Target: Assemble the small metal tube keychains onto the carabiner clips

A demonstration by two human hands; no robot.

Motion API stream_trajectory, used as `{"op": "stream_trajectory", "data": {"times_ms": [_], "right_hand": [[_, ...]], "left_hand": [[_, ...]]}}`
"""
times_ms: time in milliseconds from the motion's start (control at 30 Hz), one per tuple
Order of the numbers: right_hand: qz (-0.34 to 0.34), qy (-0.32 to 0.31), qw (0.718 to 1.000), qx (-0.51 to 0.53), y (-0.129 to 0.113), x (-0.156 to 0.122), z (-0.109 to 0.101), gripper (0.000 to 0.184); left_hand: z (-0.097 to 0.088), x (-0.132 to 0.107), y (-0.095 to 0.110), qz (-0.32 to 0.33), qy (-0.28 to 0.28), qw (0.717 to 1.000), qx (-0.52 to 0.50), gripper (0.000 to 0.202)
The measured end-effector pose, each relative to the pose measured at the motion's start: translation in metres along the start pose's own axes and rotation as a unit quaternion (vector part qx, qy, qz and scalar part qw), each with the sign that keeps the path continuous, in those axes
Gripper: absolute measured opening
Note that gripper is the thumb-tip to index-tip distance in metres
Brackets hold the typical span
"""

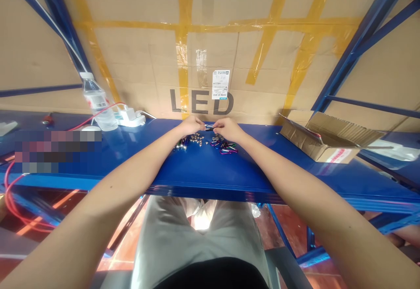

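A bottle (101, 111) (white-capped) stands beside a white power strip (135, 121).

Glare is thrown by the yellow tape (182, 54); detail is burnt out between the trouser legs (160, 232). The bright view is stretched at its edges, pixelated at left; small parts (197, 138) are blurred.

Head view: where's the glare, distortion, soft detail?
Head view: glare on the yellow tape and a blown-out patch between the trouser legs; head view: likely wide-lens stretch, forearms huge toward the lower corners, blue upright leaning outward; head view: dark piece between the left hand and right hand too small and soft to identify; head view: pixelated block hides part of the tabletop.
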State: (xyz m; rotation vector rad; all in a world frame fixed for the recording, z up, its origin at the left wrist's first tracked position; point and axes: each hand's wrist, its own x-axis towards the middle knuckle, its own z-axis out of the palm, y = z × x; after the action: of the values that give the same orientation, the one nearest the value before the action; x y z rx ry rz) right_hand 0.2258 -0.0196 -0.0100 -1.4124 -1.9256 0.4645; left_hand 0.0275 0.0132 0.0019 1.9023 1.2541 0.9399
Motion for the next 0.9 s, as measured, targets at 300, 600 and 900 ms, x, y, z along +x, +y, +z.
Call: {"op": "stream_trajectory", "data": {"times_ms": [300,600,900], "right_hand": [[-0.053,-0.033,0.996,-0.057,-0.006,-0.001,0.002,0.016],[-0.055,-0.027,0.997,-0.055,-0.007,0.0,0.003,0.017],[-0.046,-0.028,0.997,-0.063,-0.008,0.0,0.002,0.019]], "left_hand": [[0.002,0.014,-0.023,0.042,-0.064,0.996,0.046,0.012],[-0.002,0.013,-0.023,0.069,-0.067,0.992,0.086,0.016],[-0.005,0.013,-0.022,0.069,-0.088,0.989,0.101,0.021]]}}
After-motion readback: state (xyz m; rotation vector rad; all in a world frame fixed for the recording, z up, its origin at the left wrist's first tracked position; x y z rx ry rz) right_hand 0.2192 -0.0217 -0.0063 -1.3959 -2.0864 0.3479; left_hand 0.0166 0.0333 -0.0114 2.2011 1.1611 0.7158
